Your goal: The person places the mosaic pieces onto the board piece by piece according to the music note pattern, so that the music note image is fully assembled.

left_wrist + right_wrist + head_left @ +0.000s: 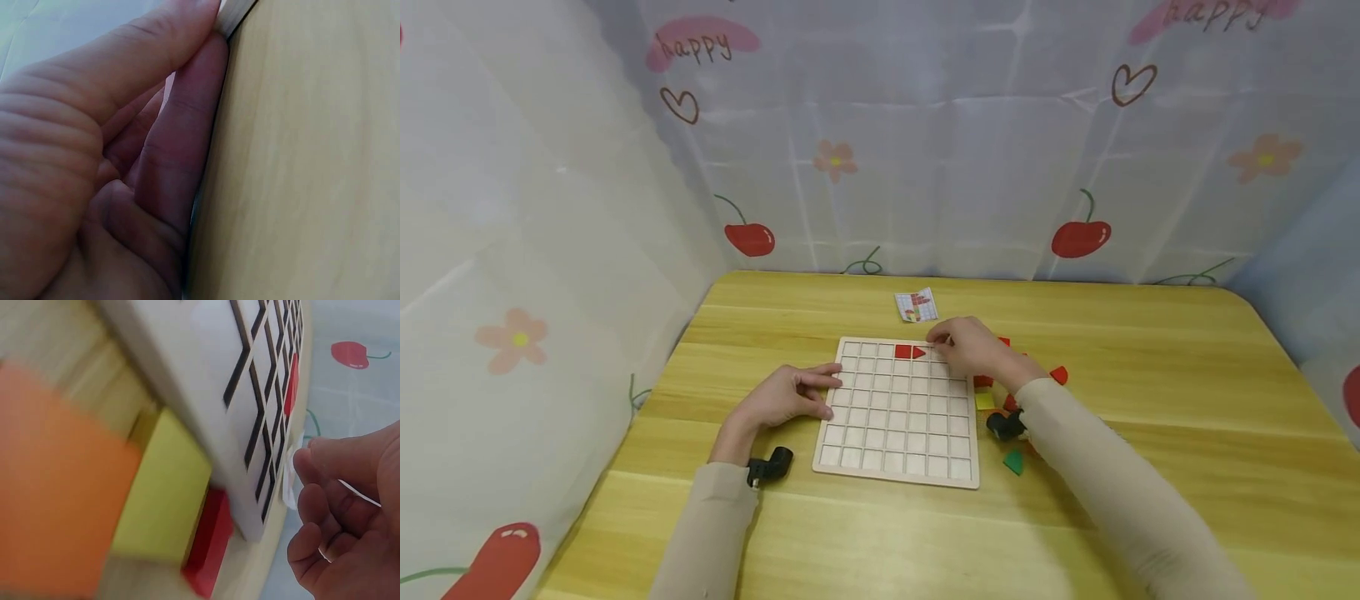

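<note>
My left hand (786, 396) rests at the left edge of a pale wooden grid board (895, 479), its fingers and thumb touching the rim. In the left wrist view the thumb (144, 53) lies along the board's edge, with a finger below it. A red square tile (903, 352) and a red triangle tile (919, 352) sit side by side in the top row. Just right of them, my right hand (973, 346) hovers at the far edge. Its thumb and index fingertips meet in the right wrist view, other fingers curled, and no tile shows between them.
A small printed picture card (916, 305) lies beyond the board. Loose tiles lie to the right, partly under the right forearm: a yellow one (984, 402), a rounded red one (1058, 375), a green one (1013, 462) and an orange one (56, 487). A patterned curtain (925, 167) hangs behind the table.
</note>
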A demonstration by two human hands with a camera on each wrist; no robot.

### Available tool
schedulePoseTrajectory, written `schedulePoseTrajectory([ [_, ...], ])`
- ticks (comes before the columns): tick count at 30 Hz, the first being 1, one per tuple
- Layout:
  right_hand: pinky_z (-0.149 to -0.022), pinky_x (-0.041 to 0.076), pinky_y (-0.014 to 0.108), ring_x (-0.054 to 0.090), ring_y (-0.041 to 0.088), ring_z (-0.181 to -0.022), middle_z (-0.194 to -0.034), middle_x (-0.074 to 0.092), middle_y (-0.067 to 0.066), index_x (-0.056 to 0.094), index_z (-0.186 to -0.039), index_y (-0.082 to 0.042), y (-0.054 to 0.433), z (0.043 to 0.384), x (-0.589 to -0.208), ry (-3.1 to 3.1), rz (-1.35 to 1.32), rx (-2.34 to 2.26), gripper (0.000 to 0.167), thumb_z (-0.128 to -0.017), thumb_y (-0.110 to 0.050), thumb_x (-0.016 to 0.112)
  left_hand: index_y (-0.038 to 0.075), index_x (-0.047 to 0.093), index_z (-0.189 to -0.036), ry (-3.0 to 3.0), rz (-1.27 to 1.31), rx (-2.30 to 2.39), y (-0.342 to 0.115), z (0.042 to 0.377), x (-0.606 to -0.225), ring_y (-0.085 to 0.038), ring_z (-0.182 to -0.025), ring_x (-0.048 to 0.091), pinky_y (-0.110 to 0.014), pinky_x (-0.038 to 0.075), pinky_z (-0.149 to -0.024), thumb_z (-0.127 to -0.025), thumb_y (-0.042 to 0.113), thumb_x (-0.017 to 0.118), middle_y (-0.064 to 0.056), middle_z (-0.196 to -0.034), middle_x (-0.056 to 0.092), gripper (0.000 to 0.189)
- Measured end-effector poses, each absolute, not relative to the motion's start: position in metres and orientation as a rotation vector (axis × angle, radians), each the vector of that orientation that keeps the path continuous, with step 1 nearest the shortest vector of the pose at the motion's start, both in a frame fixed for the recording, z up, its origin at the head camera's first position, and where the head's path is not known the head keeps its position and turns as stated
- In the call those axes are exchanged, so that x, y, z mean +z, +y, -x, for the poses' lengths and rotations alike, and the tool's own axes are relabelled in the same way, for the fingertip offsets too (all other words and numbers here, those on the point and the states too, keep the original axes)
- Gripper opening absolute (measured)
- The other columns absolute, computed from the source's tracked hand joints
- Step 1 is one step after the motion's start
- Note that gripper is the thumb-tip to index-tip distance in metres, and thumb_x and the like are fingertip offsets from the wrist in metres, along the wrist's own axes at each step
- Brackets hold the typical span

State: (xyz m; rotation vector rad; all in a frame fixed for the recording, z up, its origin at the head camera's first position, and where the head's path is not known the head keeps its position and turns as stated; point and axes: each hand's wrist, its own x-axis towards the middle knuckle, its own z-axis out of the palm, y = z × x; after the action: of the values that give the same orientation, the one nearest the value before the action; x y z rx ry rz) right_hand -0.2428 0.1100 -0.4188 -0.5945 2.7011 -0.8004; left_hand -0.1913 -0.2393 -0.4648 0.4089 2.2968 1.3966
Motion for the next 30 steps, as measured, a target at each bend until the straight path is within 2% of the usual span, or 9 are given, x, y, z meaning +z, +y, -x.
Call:
schedulePoseTrajectory([
  [13,-0.086,0.054,0.043,0.063,0.025,-0.094,-0.116,0.073,0.015,0.071,-0.127,-0.001,0.162,0.24,-0.415,2.785,0.631,-0.783,0.03,-0.099,-0.008,0.064,0.016,0.078,-0.121,2.308,-0.405,1.387,-0.241,0.193,-0.467,-0.018,-0.155,0.033,-0.013,0.045,-0.095,-0.079,0.015,0.09,0.006,-0.155,0.054,0.043],
  [21,-0.089,0.054,0.049,0.063,0.029,-0.093,-0.119,0.071,0.021,0.069,-0.128,0.002,0.197,0.246,-0.42,2.807,0.613,-0.777,0.032,-0.096,-0.003,0.066,0.019,0.08,-0.117,2.313,-0.392,1.387,-0.241,0.194,-0.467,-0.014,-0.154,0.034,-0.014,0.046,-0.096,-0.08,0.016,0.09,0.01,-0.153,0.055,0.038],
  [30,-0.089,0.052,0.046,0.061,0.032,-0.099,-0.123,0.068,0.021,0.069,-0.128,-0.001,0.218,0.254,-0.422,2.761,0.452,-0.78,0.031,-0.099,-0.008,0.062,0.02,0.079,-0.119,2.321,-0.38,1.373,-0.241,0.194,-0.468,-0.012,-0.154,0.034,-0.014,0.046,-0.096,-0.079,0.017,0.09,0.011,-0.153,0.055,0.041],
])
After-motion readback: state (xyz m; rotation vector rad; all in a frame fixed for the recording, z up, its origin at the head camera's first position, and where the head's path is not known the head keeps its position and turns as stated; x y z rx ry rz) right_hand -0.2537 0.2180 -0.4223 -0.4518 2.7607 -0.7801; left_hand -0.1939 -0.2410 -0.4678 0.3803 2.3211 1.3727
